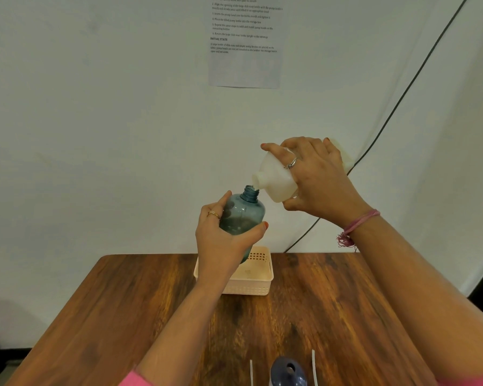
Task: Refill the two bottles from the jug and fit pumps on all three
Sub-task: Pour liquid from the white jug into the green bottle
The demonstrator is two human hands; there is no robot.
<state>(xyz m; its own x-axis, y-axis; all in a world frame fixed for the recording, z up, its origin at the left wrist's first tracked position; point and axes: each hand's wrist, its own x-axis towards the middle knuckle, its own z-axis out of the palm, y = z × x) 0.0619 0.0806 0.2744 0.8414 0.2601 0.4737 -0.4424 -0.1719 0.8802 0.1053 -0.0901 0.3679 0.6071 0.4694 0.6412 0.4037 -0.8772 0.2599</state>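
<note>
The left hand [221,235] is wrapped round the body of a blue bottle [241,214], thumb on the near side and fingers behind, holding it raised above the table [123,302] with its open neck tipped slightly to the right; the right hand [315,176] grasps a white jug [276,182] from above, tilted so its mouth points down and left, touching or just over the rim of the bottle's neck — whether liquid is running cannot be told. Both are held in the air in front of a pale wall, above the far edge of the table; a cream basket [258,282] sits on the wood right at that far edge, directly below the bottle, the left wrist crossing in front of its left side. The basket's visible inside looks bare, though part is hidden.

At the near edge, between the forearms, stands a second, darker blue bottle [289,371], its open mouth facing up; thin white tubes [313,366] rise on either side of it, cut off by the frame. The tabletop left of the left arm is open wood out to its rounded corner; the strip right of the right arm is narrow. A dark cable [402,93] runs down the wall behind the jug; a printed sheet [244,43] hangs above.
</note>
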